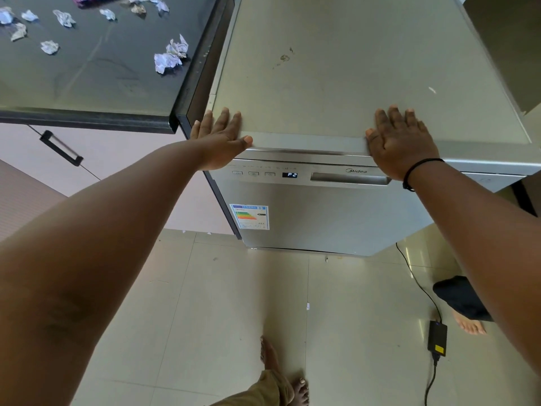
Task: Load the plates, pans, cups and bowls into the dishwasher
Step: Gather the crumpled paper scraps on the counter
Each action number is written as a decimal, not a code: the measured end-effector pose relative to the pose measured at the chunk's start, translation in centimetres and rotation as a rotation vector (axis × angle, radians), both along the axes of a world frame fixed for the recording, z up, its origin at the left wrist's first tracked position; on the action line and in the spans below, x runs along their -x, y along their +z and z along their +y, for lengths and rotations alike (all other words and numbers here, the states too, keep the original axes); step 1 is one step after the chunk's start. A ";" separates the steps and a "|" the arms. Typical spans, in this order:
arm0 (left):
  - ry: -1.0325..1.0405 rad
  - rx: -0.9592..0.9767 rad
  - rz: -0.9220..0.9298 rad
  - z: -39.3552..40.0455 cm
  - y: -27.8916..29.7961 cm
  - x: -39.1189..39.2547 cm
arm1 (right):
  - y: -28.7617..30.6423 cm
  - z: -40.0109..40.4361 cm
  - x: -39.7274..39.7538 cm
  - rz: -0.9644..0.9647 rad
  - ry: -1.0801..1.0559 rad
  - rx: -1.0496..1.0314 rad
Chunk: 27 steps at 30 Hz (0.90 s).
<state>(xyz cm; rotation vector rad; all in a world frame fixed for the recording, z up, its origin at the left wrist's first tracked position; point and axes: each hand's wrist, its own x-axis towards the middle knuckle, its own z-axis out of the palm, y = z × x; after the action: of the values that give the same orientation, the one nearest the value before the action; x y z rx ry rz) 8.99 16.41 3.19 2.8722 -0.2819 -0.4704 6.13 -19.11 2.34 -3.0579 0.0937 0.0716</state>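
Note:
A silver dishwasher (322,218) stands in front of me with its door shut and its display showing P2. My left hand (221,139) lies flat on the front left corner of its top (336,68), fingers spread, thumb over the front edge. My right hand (399,142) rests flat on the top's front edge further right, above the door handle recess (348,179). Neither hand holds anything. No plates, pans, cups or bowls are in view.
A dark countertop (96,74) to the left carries several crumpled paper balls (171,55). Below it is a pale cabinet with a black handle (61,148). A black power adapter (437,338) and cable lie on the tiled floor at right, near another person's foot (470,325).

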 end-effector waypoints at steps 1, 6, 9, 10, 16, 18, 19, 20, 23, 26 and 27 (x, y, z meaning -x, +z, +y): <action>-0.003 0.004 -0.006 0.0 0.0 0.1 | 0.0 0.0 0.0 0.001 0.000 0.003; -0.001 0.004 -0.027 -0.1 0.0 0.3 | 0.3 0.7 -0.2 0.032 -0.062 -0.008; -0.006 0.011 -0.038 -0.1 -0.2 0.2 | 0.4 2.2 -0.6 0.069 -0.146 -0.027; -0.014 0.015 -0.047 0.0 -0.3 0.3 | 0.3 2.9 -0.8 0.074 -0.163 -0.031; -0.014 0.019 -0.059 0.0 -0.2 0.0 | 0.7 7.5 -0.9 0.118 -0.158 -0.044; -0.014 0.015 -0.037 -0.3 0.2 -0.1 | 0.9 9.9 0.1 0.133 -0.108 -0.024; -0.018 0.012 -0.017 -0.5 0.2 0.1 | 0.5 10.9 0.7 0.137 -0.078 -0.017; -0.033 0.016 -0.002 -0.1 0.4 0.0 | 0.4 12.0 1.1 0.136 -0.057 -0.014; -0.194 0.035 -0.001 2.0 1.2 0.2 | 0.7 14.1 1.4 0.198 -0.122 -0.051; -0.276 0.173 -0.145 5.9 1.9 0.7 | 1.6 16.0 0.5 0.265 -0.233 -0.076; -0.274 0.215 -0.206 7.6 2.1 0.6 | 1.9 17.0 0.0 0.271 -0.248 -0.084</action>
<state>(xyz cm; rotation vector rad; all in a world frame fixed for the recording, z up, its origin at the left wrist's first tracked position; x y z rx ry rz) 8.37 24.04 5.32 2.6815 -0.7207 -0.1736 6.11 -2.07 4.23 -2.9067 0.4717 0.4592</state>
